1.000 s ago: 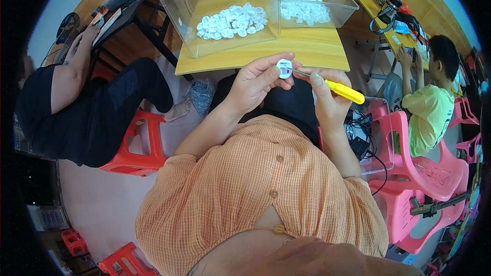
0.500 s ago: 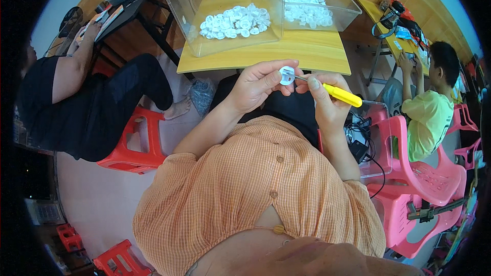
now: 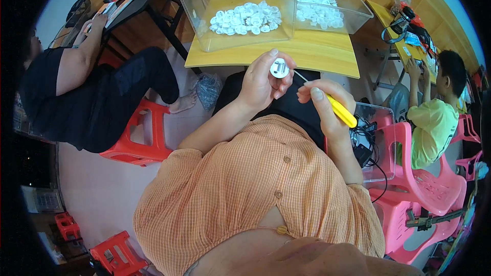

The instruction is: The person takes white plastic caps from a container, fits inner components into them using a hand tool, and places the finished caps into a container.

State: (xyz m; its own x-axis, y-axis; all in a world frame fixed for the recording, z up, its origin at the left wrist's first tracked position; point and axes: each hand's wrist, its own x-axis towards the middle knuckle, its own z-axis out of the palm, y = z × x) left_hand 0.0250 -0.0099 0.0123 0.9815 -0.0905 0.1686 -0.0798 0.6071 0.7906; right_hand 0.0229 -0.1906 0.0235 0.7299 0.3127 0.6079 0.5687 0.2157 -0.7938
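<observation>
A small white round part (image 3: 279, 67) is held up in the fingers of the left hand (image 3: 263, 84), above the near edge of the yellow desk (image 3: 286, 53). A yellow-handled screwdriver (image 3: 340, 111) is gripped in the closed right hand (image 3: 327, 103), its thin tip just beside the part. The work on this piece is judged to be under way, not finished. Two clear plastic bins (image 3: 204, 41) are set on the desk; a heap of similar white parts (image 3: 245, 18) is seen in each. How many are finished cannot be told.
</observation>
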